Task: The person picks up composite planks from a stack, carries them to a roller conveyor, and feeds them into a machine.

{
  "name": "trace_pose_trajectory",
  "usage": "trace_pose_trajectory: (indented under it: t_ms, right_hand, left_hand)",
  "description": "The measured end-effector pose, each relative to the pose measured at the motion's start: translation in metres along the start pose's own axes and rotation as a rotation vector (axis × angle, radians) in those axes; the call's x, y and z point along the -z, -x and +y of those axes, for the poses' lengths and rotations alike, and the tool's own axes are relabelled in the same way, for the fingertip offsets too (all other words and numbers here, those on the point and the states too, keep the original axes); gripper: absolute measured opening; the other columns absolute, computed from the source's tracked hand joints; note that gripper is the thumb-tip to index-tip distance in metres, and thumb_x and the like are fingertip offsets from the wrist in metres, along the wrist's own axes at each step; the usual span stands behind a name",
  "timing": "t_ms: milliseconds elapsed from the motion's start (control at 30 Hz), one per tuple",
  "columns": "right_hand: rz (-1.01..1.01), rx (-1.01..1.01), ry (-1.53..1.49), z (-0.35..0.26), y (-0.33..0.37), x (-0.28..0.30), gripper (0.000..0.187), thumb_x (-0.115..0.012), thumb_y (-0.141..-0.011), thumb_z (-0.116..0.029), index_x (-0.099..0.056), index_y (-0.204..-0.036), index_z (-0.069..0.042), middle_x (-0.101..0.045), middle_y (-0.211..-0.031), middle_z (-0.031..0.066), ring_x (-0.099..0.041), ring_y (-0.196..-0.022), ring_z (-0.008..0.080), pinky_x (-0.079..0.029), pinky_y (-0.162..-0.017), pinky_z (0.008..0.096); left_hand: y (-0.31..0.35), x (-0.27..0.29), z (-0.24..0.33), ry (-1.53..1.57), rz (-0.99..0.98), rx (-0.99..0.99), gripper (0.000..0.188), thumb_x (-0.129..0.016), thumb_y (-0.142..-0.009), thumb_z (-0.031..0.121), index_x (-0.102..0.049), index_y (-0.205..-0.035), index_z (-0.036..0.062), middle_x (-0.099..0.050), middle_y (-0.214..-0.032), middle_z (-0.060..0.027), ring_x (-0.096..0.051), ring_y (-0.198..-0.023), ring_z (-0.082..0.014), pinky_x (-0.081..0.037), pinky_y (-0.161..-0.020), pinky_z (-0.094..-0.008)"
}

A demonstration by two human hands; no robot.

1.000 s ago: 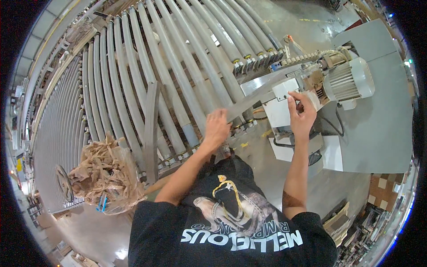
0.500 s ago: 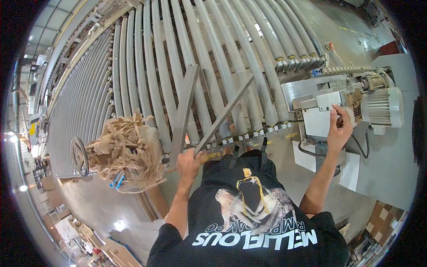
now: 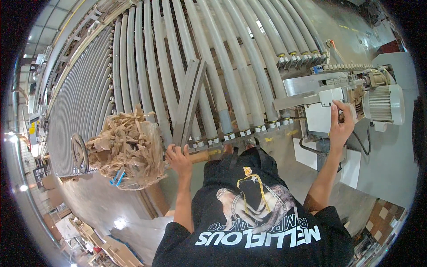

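Strips [image 3: 185,100] (2, gray) are lying side by side on rollers [image 3: 225,120], L hand [image 3: 179,161] spreading loosely at near ends; R hand [image 3: 341,127] is curling by machine [image 3: 316,119], can't tell if pinching. Prob. setting-down stage; next move's prob. calling for reaching machine-side strip [image 3: 293,103].

Two strips [image 3: 185,101] lie side by side on the roller conveyor [image 3: 214,84], reaching its near edge; left of them sits a scrap-filled bag [image 3: 126,151], with a handwheel [image 3: 80,153] farther left; a motor [image 3: 386,104] stands beyond the right edge.

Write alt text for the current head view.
A person's left hand is at the near ends of grey strips lying on rollers; the right hand is at a machine, with a bag of brown scraps at left.
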State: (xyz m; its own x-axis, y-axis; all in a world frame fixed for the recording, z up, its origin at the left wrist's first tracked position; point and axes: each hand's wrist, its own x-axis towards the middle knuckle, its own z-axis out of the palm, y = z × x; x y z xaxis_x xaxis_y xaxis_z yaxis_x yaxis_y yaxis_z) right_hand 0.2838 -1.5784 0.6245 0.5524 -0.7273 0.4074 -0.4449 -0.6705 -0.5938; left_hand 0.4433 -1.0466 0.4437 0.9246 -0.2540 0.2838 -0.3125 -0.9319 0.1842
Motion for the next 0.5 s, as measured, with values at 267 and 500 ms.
trace_pose_trajectory:
  t_ms: [267, 500]
  right_hand:
    - [0.002, 0.029, 0.001, 0.000, 0.000, 0.000, 0.012, -0.074, -0.100, -0.014, -0.079, -0.110, -0.009, -0.069, -0.090, -0.0009, -0.050, -0.072, 0.0104, -0.041, -0.064, 0.0265]
    - [0.019, 0.002, -0.040, 0.000, 0.003, -0.002, 0.012, -0.075, -0.099, -0.012, -0.079, -0.110, -0.008, -0.068, -0.089, -0.0006, -0.050, -0.072, 0.0103, -0.040, -0.063, 0.0266]
  left_hand:
    - [-0.002, -0.004, 0.003, -0.033, -0.022, 0.160, 0.061, -0.074, -0.099, 0.047, -0.055, -0.136, 0.0015, -0.052, -0.145, -0.0211, -0.050, -0.133, -0.0440, -0.038, -0.113, -0.0574]
    - [-0.021, -0.003, -0.015, 0.004, -0.365, 0.407, 0.088, -0.081, -0.090, 0.048, -0.043, -0.156, 0.0018, -0.052, -0.153, -0.0233, -0.052, -0.139, -0.0441, -0.044, -0.114, -0.0539]
